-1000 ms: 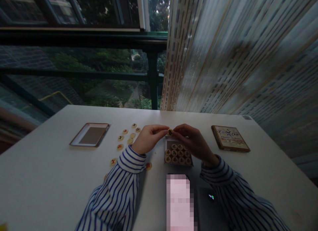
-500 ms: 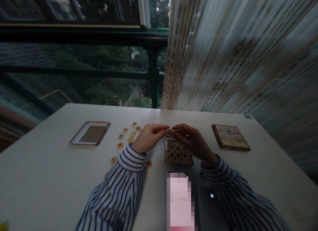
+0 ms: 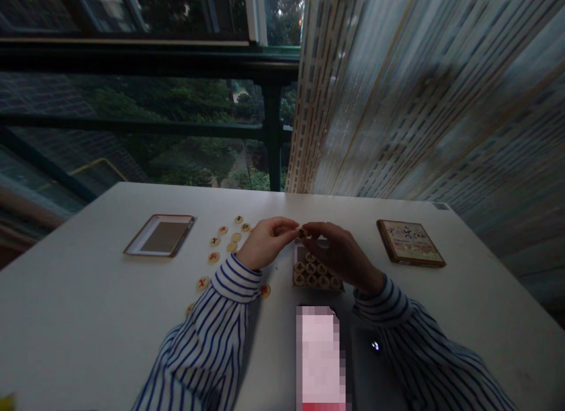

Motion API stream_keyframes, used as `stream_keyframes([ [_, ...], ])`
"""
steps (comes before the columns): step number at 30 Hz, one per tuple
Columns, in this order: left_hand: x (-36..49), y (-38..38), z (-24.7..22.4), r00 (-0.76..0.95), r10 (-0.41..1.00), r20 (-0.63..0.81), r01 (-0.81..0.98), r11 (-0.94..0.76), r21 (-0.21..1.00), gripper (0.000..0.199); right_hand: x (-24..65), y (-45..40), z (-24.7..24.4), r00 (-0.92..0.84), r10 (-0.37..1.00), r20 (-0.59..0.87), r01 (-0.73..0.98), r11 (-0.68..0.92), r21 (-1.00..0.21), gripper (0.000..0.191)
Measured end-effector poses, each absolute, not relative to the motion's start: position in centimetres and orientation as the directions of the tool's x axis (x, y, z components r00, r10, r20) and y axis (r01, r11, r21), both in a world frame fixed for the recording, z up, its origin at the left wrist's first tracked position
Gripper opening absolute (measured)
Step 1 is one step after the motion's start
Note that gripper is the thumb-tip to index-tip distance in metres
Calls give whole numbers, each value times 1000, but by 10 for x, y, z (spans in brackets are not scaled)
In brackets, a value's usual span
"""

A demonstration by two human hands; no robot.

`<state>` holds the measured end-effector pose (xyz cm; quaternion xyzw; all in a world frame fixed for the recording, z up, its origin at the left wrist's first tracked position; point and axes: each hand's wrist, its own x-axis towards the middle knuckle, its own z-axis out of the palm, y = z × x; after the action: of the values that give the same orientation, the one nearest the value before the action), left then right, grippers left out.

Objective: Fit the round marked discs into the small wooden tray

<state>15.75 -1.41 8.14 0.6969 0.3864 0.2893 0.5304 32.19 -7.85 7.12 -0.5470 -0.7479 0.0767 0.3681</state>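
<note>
Black-lettered disc [image 3: 301, 233], too small to read, joins left hand [image 3: 266, 243], right hand [image 3: 343, 252].

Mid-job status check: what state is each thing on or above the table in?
Left hand: pinching the held piece.
Right hand: fingers at that piece's right side.
Held piece: raised, character showing.
Box: open, holding pieces, partly hidden.
Loose pieces: lying flat, two showing blank faces.
Shallow tray: flat, inside facing up.
Printed case: flat, picture up.
Pixelated object: cannot tell.
</note>
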Motion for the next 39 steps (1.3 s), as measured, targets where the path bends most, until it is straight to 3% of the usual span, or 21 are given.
stream_keyframes([
  [10, 157, -13, 81, 544, 838, 27, 286, -215, 934, 21, 324, -78, 71, -226, 851, 474, 833, 421, -359, 22],
  [22, 159, -8, 65, 567, 824, 11, 234, -173, 957, 28, 326, -78, 70, -288, 869, 403, 849, 426, -313, 22],
  [39, 148, -6, 68, 599, 791, 123, 480, -478, 736, 30, 334, -76, 73, -338, 906, 254, 905, 388, -177, 24],
])
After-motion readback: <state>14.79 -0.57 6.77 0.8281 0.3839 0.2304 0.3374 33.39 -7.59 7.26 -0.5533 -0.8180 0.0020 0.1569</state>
